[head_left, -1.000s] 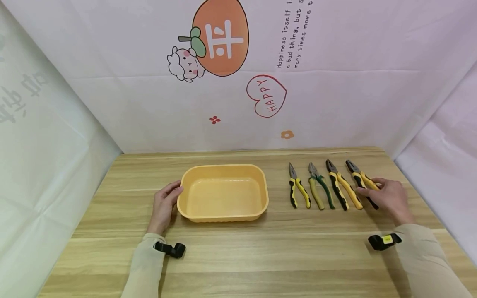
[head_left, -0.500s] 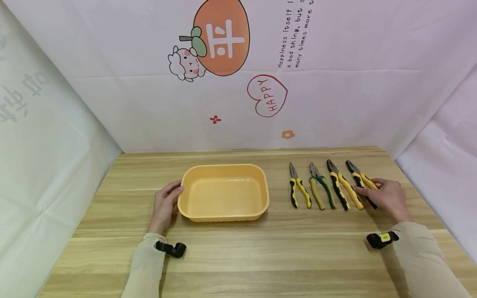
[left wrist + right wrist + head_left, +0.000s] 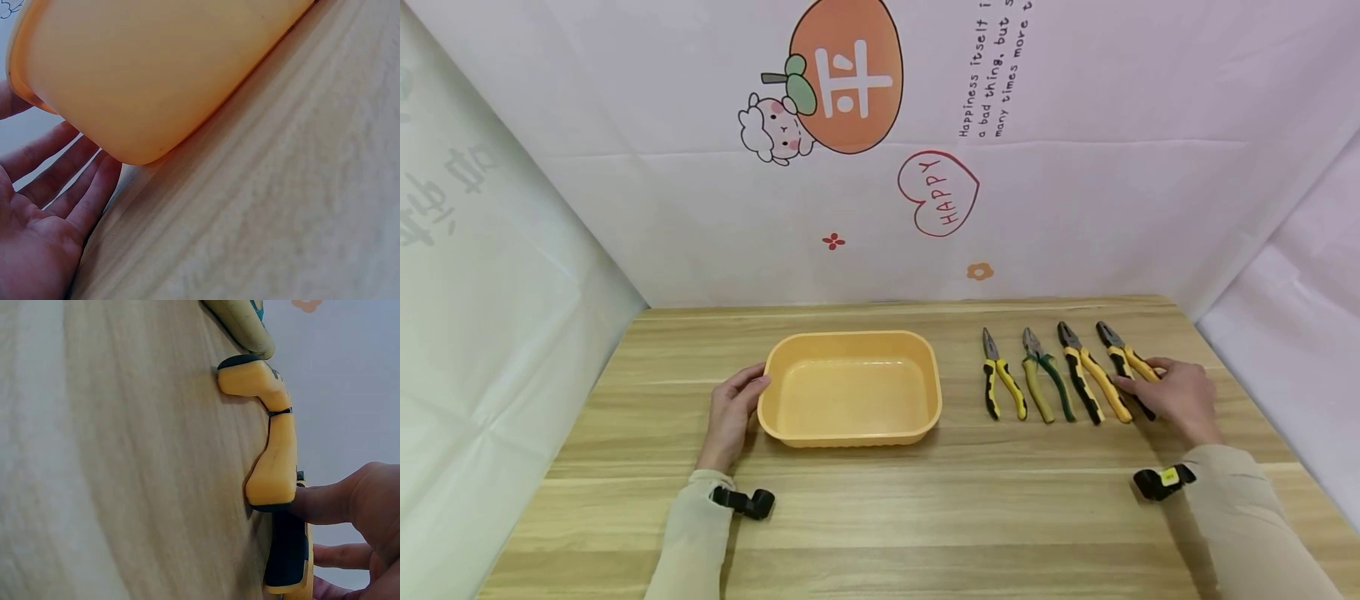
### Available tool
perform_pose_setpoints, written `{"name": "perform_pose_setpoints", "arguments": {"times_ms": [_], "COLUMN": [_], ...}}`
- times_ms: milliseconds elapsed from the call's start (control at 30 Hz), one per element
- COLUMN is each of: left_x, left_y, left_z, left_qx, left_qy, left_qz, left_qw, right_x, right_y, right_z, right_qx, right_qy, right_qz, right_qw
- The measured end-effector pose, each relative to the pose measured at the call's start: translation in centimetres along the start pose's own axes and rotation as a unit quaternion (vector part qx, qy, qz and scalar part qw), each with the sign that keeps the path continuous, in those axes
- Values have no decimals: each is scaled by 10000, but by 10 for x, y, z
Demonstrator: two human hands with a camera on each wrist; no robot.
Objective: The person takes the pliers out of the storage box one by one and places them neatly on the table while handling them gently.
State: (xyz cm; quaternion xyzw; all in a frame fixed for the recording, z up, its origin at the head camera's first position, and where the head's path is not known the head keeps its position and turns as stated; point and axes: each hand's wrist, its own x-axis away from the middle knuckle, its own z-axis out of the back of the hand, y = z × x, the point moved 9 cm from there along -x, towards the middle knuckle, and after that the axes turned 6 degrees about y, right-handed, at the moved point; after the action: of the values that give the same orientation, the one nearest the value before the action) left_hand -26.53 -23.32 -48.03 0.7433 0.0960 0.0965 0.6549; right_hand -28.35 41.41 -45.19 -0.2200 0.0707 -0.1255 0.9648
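My left hand is at the left end of a yellow plastic tray. In the left wrist view its fingers reach out nearly straight against the tray's outer wall, with the thumb up by the rim. At the right, my right hand holds the handles of the rightmost pliers, black and yellow with a dark head, between thumb and fingers. In the right wrist view, the thumb lies against these pliers' black-and-yellow handle, and the other fingers are partly hidden behind it.
Left of the held pliers lie combination pliers with black-yellow grips, pliers with green and olive handles, and long-nose pliers. All rest on a wood-grain table. A white printed cloth hangs behind.
My right hand and wrist have shifted slightly to the left, the hand staying at the rightmost pliers' handles. The left hand and the tray have not visibly moved.
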Motion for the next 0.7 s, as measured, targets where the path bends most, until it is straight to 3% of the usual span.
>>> {"name": "perform_pose_setpoints", "arguments": {"times_ms": [267,700], "left_x": [0,0], "left_y": [0,-1], "left_z": [0,1], "left_qx": [25,-41], "left_qy": [-5,-31], "left_qz": [-3,18], "left_qw": [10000,10000], "right_x": [2,7], "right_y": [-1,1], "right_z": [0,-3], "right_qx": [43,-93], "right_qy": [137,-161], "right_qz": [36,-298], "right_qw": [9999,9994]}}
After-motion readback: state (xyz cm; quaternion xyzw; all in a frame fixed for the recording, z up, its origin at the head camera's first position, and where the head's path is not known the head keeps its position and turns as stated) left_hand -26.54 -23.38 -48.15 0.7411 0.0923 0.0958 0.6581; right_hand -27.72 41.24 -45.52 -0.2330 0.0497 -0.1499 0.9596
